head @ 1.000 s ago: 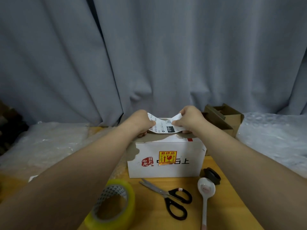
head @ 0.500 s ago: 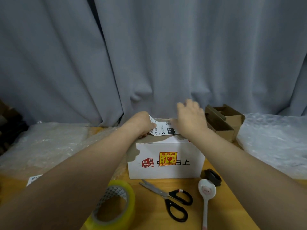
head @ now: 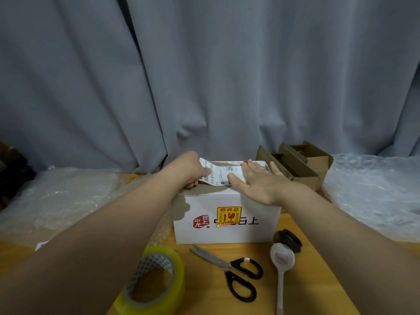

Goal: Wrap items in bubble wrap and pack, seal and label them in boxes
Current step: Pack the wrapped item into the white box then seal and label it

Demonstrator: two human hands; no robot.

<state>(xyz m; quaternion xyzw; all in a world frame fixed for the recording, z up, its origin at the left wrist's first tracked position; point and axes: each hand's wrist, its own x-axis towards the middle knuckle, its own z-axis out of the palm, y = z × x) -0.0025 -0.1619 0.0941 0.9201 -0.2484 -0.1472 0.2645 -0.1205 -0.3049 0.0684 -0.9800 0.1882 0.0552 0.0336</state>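
Top of a white carton (head: 227,233) during labelling, head view. The carton stands at the middle of the wooden worktop (head: 318,280), its long axis running left to right and its printed front face turned toward the person. That face carries a yellow fragile sticker (head: 228,215), upright, with a red seal mark to its left.

A shipping label (head: 218,175) lies on the carton's top with its long axis left to right, parallel to the front edge. The lines of print run across the strip. Its right part lies flat on the lid; its left end is raised off the lid and curls upward.

The left hand (head: 193,171) pinches the raised left end of the label between thumb and curled fingers. The right hand (head: 259,183) lies flat, fingers straight and spread, palm down on the right part of the label and the lid.

On the worktop in front of the carton lie a roll of clear tape (head: 154,280), black-handled scissors (head: 236,276) with blades pointing left and away, a white spoon (head: 281,264), bowl toward the carton, and a small black object (head: 291,241) just beside the bowl. Brown cardboard boxes (head: 302,164) stand behind the carton to the right. Bubble wrap lies at the left (head: 56,201) and the right (head: 375,196). A grey curtain (head: 204,76) closes the background.
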